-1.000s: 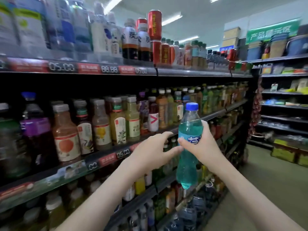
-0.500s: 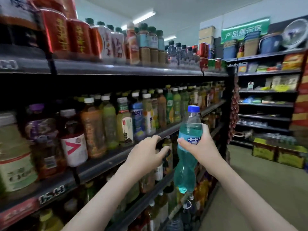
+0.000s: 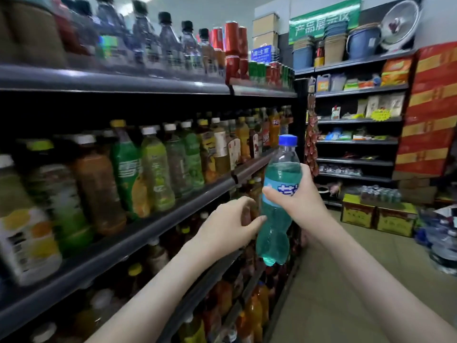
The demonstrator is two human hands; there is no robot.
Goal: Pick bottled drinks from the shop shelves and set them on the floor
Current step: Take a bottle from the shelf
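Observation:
My right hand [image 3: 300, 203] grips a clear bottle of teal drink with a blue cap [image 3: 274, 226] around its label, holding it upright in the aisle in front of the shelves. My left hand [image 3: 228, 225] hovers just left of the bottle with fingers loosely curved, its fingertips at or near the bottle's side, holding nothing. Rows of bottled drinks [image 3: 153, 169] fill the dark shelves [image 3: 138, 233] on my left, from top shelf to floor level.
Bare greenish floor [image 3: 346, 280] stretches ahead on the right. Cardboard boxes [image 3: 378, 216] and large water jugs [image 3: 442, 241] stand on the floor at the far right. Another shelf unit [image 3: 356, 142] with packaged goods closes the aisle end; red cartons [image 3: 427, 115] are stacked beside it.
I have moved further along the aisle, so the shelf bottles have slid past to the left. Both hands and the teal bottle keep about the same pose in front of me.

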